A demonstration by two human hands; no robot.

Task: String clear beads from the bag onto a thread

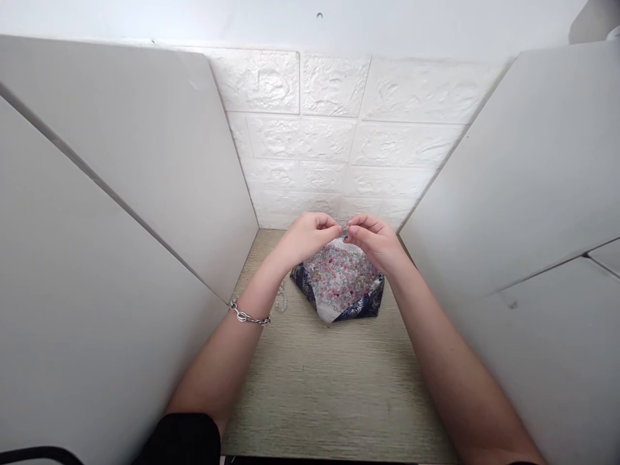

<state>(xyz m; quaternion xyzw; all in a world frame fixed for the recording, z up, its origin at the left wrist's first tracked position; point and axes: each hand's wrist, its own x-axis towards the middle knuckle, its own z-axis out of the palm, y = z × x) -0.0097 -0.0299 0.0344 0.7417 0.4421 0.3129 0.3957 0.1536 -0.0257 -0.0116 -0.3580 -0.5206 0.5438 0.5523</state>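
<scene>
Above a many-sided tray (357, 310) with a dark blue patterned rim, my left hand (312, 236) and my right hand (376, 240) almost meet at the fingertips. Each hand is closed in a pinch. What they hold is too small to make out; a tiny dark spot shows below the right fingertips. Small clear, pink and red beads (339, 278) fill the tray, and my hands cover part of its far side. Left of the tray, a loop of pale beads (281, 299) lies on the table.
The wooden table (314, 381) runs back to a white brick-patterned wall (305, 139). Pale upright panels enclose it on the left (159, 148) and on the right (504, 194). A silver chain bracelet (245, 316) circles my left wrist.
</scene>
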